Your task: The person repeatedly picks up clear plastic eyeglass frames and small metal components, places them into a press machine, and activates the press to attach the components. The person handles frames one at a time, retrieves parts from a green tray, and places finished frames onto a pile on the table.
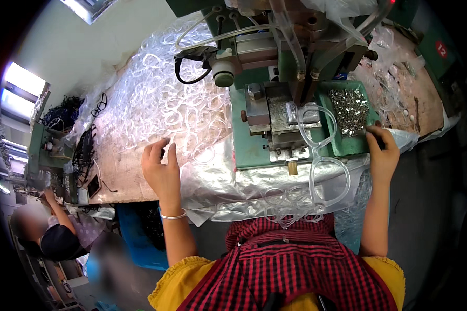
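Note:
My left hand (163, 168) hovers at the near edge of a heap of clear plastic eyeglass frames (176, 109), its thumb and fingers slightly apart with nothing visible between them. At the right corner of a green tray (346, 147) is my right hand (384, 150), fingers curled and thumb close to them; whatever they may pinch is too small to see. Small metal parts (348, 111) fill the tray. One clear eyeglass frame (331, 159) sits at the bench press (290, 122), touched by neither hand. Its upper rim is at the press head and its lower rim extends toward me.
More clear frames (290, 205) lie on the plastic-covered bench edge before my apron. Hoses and cables hang around the press. A blue bin (140, 243) stands below at left. Further left, a co-worker (62, 228) sits at another machine. Dark frames (85, 147) lie between us.

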The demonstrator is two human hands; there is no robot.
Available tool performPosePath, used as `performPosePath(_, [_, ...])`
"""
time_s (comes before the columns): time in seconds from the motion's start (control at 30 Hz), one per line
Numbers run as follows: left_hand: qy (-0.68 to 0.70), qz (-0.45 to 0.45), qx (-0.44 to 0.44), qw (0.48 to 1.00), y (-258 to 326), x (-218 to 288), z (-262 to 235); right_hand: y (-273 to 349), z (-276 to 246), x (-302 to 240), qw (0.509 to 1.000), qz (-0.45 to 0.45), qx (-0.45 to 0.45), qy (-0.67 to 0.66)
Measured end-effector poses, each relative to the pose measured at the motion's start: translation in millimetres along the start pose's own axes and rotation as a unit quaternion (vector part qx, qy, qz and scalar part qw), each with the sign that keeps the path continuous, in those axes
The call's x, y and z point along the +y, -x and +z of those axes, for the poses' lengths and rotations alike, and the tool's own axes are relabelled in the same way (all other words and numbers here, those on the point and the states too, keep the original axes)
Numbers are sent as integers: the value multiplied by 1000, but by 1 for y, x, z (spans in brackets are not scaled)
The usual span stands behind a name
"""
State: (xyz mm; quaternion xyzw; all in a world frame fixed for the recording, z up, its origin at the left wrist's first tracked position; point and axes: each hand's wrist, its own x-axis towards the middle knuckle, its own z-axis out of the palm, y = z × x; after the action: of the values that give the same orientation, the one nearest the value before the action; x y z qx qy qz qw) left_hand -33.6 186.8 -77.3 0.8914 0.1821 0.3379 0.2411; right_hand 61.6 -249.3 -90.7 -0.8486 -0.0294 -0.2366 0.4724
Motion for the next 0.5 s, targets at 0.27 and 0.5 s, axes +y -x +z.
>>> performPosePath(0.27, [-218, 153, -67, 961, -14, 18, 63, -48, 31, -111, 957, -26, -189, -217])
performPosePath(0.5, [205, -67, 4, 976, 13, 21, 65, -41, 68, -112, 941, -10, -164, -296])
